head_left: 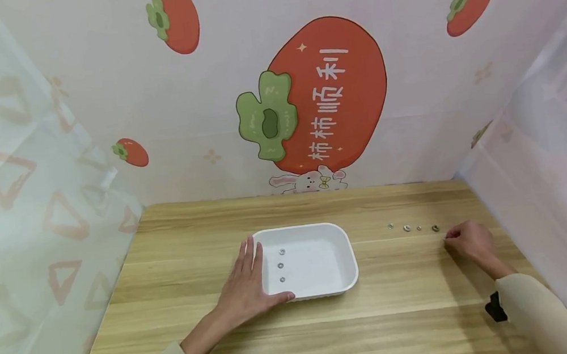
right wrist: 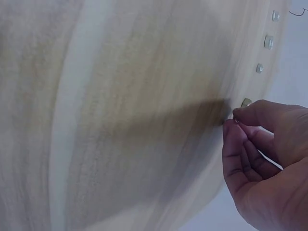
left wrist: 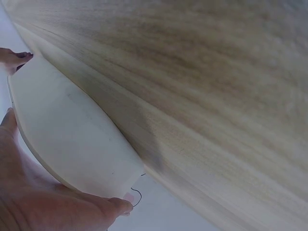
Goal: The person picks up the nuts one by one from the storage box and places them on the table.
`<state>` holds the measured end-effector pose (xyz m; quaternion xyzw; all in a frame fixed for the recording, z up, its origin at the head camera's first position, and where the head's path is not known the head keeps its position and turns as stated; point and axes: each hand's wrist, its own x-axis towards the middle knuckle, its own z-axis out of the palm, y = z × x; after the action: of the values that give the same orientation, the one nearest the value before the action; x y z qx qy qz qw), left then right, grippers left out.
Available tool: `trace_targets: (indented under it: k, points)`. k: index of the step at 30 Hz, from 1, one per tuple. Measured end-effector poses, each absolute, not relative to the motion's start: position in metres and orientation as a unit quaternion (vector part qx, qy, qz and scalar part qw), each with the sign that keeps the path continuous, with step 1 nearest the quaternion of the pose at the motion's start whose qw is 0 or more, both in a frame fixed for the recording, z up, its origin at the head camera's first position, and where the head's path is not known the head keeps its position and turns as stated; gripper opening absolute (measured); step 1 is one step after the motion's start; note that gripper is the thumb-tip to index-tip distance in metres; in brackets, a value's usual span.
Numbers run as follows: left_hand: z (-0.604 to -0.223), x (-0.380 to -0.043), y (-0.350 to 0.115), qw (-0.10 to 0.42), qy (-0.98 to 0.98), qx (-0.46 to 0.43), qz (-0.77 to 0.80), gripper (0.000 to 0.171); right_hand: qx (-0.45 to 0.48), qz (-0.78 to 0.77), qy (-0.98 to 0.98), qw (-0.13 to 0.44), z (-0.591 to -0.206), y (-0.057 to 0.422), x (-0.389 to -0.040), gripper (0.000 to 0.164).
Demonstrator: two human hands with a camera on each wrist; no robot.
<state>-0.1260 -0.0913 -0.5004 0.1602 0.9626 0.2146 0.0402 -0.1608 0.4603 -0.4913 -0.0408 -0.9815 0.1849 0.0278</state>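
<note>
Inside the white tray [head_left: 323,267], toward its left wall, lie three small nuts [head_left: 280,265]; four more nuts [head_left: 407,228] are left outside, in a row right of the tray on the surface [head_left: 393,309]. At the tray's left rim rests the left hand [head_left: 244,297], fingers and thumb spread. Well right of the tray, beyond that row, the right hand [head_left: 473,243] pinches what seems a small piece, mostly hidden by its fingertips.

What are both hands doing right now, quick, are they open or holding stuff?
Left hand: open, resting against the white tray.
Right hand: closed, fingers pinched together; can't tell if anything's between them.
</note>
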Motion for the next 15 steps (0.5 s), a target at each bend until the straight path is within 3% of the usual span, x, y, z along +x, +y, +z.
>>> trace_targets:
  k: [15]
  points:
    - [-0.5015,-0.1276,-0.0900,0.049,0.962,0.159,0.217,0.139,0.002,0.153,-0.988,0.020,-0.4905,0.4638,-0.1681,0.009]
